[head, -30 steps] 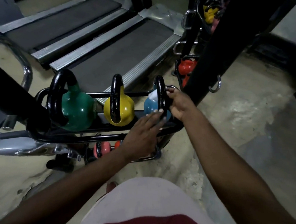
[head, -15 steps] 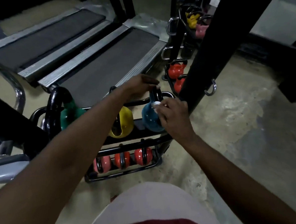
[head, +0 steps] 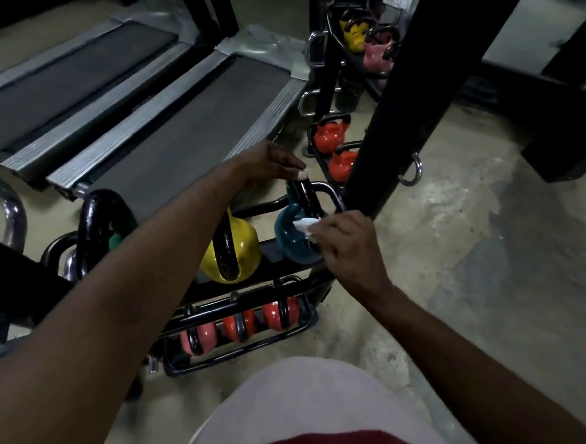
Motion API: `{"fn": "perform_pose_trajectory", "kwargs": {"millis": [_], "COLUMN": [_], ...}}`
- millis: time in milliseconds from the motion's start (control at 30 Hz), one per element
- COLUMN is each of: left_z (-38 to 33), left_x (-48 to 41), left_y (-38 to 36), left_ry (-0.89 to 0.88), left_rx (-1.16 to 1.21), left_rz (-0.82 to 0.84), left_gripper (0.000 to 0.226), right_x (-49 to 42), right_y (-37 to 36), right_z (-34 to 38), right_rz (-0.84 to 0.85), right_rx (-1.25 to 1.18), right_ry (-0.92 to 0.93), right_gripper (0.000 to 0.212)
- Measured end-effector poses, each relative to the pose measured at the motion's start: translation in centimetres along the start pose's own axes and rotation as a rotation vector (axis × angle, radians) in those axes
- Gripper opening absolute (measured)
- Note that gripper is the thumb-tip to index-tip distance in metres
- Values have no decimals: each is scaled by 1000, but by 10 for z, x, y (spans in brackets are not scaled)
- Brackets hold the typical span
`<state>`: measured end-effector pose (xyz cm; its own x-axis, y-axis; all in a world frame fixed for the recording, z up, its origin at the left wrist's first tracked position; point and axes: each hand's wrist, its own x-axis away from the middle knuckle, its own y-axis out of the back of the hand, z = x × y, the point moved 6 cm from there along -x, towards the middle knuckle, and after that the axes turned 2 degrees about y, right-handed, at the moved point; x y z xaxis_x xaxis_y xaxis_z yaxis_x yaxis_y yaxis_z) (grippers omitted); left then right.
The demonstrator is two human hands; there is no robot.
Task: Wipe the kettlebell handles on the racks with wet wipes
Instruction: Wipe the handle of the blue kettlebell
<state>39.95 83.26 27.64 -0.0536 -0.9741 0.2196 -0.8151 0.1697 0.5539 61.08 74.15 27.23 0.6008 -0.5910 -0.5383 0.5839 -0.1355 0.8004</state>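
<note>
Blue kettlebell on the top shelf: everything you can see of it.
The blue kettlebell has a glossy, round teal body and a thick, shiny black loop handle. It stands upright at the right end of the rack's top shelf, beside the yellow kettlebell. The left hand holds the top of the handle; the right hand presses a white wipe where handle meets body.

Glossy black handle (head: pixel 306 197) on smooth teal kettlebell (head: pixel 294 239), soft white wipe (head: pixel 304 225), rough matt concrete floor (head: pixel 457 246).
</note>
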Motion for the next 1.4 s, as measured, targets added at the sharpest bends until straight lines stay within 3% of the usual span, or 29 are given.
{"fn": "perform_pose_trajectory", "kwargs": {"millis": [67,133,267,367,500,633,833,933,1067,1233,1300,1400], "left_z": [2,2,-4,0,3,3,5,3,0,-12,-11,-11], "left_x": [-1,-1,5,9,12,13,9,8,7,19,21,26], "left_y": [-1,-2,-3,-6,-9,-9,-10,-10,-12,-20,-24,-26], "left_ry": [-9,-11,-7,-29,-18,0,13,30,77,43,44,67], "left_rx": [14,24,31,88,120,148,137,86,0,-146,-156,-185], "left_rz": [5,4,-4,-27,-55,-73,-70,-113,-177,-193,-171,-157], "left_gripper": [23,20,17,32,37,27,50,38,36,53,62,68], "right_x": [19,31,0,-25,-11,22,43,36,1,-6,19,48], "right_y": [2,-13,-41,-51,-51,-29,-7,-6,-16,-19,-17,-12], "right_z": [-21,-31,-45,-49,-49,-46,-12,-4,13,8,1,-18], "right_rz": [-77,-22,227,433,450,199,-71,-115,-17,-1,-22,-63], "right_rx": [-390,-680,-871,-951,-949,-702,-352,-246,23,147,94,-116], "right_ry": [-395,-698,-848,-927,-901,-782,-398,-290,-34,-23,-42,-253], "right_gripper": [20,19,23,27,27,22,17,18,15,14,18,16]}}
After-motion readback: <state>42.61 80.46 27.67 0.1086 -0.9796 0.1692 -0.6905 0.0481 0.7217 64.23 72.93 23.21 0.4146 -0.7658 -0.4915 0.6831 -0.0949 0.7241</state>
